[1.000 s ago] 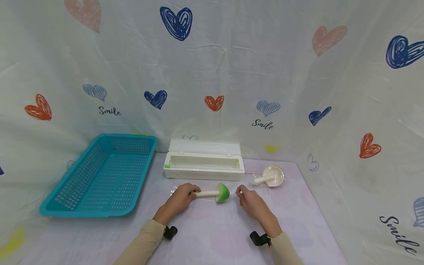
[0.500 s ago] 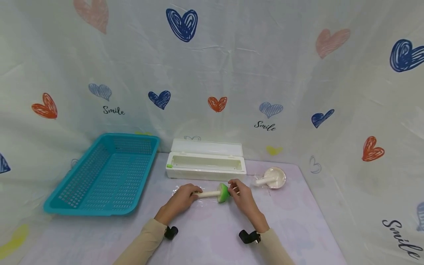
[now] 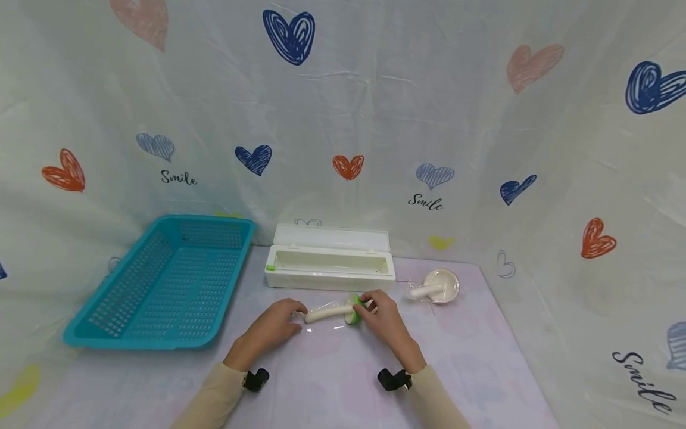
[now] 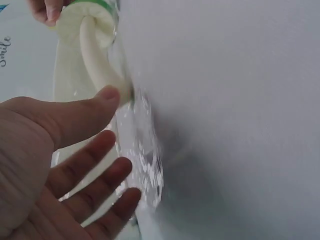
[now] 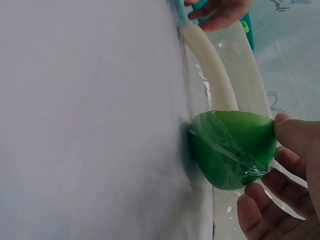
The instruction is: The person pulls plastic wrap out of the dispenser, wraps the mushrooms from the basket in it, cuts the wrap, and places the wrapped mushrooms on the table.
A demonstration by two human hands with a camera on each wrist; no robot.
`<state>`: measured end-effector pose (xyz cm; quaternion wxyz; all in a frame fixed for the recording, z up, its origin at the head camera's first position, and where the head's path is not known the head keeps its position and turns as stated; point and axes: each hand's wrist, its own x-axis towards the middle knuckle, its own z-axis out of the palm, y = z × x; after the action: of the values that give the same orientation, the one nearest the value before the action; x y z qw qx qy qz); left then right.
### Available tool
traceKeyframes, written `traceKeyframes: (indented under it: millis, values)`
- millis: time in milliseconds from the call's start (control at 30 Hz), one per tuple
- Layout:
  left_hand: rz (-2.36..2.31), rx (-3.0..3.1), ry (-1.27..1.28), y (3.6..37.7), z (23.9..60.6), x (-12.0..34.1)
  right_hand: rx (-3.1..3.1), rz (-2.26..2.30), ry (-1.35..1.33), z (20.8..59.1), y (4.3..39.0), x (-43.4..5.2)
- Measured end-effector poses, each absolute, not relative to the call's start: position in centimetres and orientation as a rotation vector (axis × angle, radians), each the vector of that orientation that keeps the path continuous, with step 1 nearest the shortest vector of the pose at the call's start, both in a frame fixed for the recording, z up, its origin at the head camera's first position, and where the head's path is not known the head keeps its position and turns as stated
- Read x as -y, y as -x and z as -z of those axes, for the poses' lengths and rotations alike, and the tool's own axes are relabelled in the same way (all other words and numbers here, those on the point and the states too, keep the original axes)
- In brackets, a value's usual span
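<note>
A toy mushroom with a green cap and a long cream stem (image 3: 328, 313), in clear plastic wrap, lies sideways in front of a white box in the head view. My right hand (image 3: 383, 319) pinches the green cap (image 5: 232, 150) at its edge, thumb on one side and fingertips by the wrap. My left hand (image 3: 270, 328) is just left of the stem's end, thumb and fingers spread. The left wrist view shows the left thumb (image 4: 82, 117) overlapping the stem tip, with crinkled plastic wrap (image 4: 145, 160) beyond the fingers.
The long white box (image 3: 329, 280) stands behind the mushroom, its lid (image 3: 332, 237) raised. A large blue basket (image 3: 227, 292) sits at the left. A second wrapped mushroom with a pale cap (image 3: 446, 286) lies at the right. A heart-printed curtain (image 3: 375, 119) hangs behind.
My right hand has come in from the right to the green cap. My left hand has let go of the stem and drawn back left; the mushroom has shifted slightly left and tilted.
</note>
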<state>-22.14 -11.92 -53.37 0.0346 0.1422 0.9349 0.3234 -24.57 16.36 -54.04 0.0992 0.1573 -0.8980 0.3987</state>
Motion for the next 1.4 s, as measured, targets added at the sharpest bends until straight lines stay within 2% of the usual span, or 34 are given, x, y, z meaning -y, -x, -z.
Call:
traceKeyframes:
  millis: [267, 533, 933, 1267, 1400]
  values:
    - [-0.736, -2.914, -0.372, 20.7, 53.0, 14.0, 2.693, -1.141, -0.469, 53.6, 24.9, -16.1]
    - [-0.578, -3.069, -0.48, 20.8, 53.6, 13.9, 2.724, -1.12, -0.486, 53.3, 25.1, -15.6]
    - [-1.037, -3.093, -0.387, 23.4, 52.4, 11.8, 2.77, -1.089, -0.531, 52.4, 25.1, -15.3]
    - [-0.936, -3.17, 0.012, 25.0, 54.3, 10.5, 2.842, -1.144, -0.454, 52.1, 25.3, -15.4]
    - [-1.23, -3.075, -0.063, 24.7, 54.6, 10.0, 2.839, -1.149, -0.445, 52.1, 25.4, -15.5]
